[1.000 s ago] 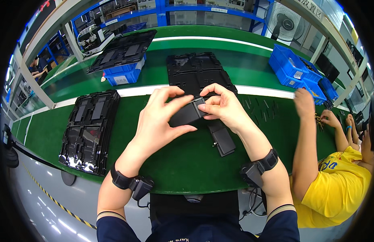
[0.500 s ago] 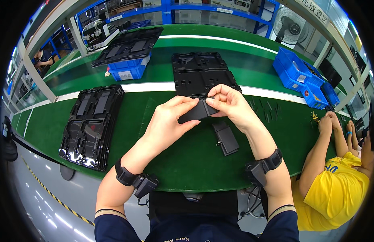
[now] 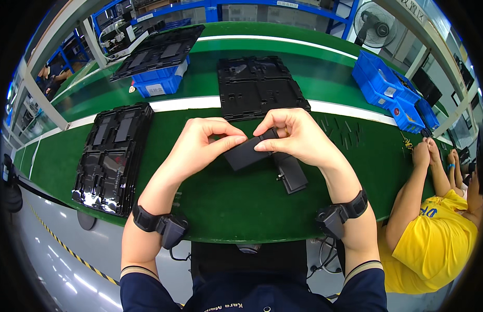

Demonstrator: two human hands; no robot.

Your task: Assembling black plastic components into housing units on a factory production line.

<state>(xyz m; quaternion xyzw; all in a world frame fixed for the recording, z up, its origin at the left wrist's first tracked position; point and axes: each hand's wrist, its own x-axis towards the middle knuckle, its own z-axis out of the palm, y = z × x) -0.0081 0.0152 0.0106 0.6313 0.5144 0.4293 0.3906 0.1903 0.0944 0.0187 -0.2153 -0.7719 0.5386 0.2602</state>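
- a green-topped workbench (image 3: 241, 208) fills the lower middle of the head view, with a white stripe running across it and a pale grey floor with a yellow-and-black line below its near edge.
- nearest, both forearms come up from the lower edge, each with a black wrist strap carrying a small black unit.
- the left hand (image 3: 200, 148) pinches the left end of a flat black part (image 3: 245, 154) between thumb and forefinger, held just above the bench.
- the right hand (image 3: 293, 136) is curled over the part's right end, fingertips pressing at its upper edge; both hands grip it.
- compared with half a second ago and a second ago, the hands sit in much the same place and the part has tilted only slightly between them; the grip has tightened at the right end rather than let go, so the fitting work on this piece looks to be mid-way, not finished.
- a second flat black part (image 3: 291, 174) lies on the bench just under the right hand, unmoved.
- to the left, a glossy black moulded tray (image 3: 114, 156) rests at the bench edge.
- beyond the hands, a matt black tray (image 3: 257, 88) lies across the white stripe.
- at the right, a person in a yellow shirt (image 3: 434, 239) works with both hands on the bench.
- farthest, a blue bin (image 3: 158, 83) topped by another black tray, blue bins (image 3: 392, 91) at the right, and a fan (image 3: 376, 23).
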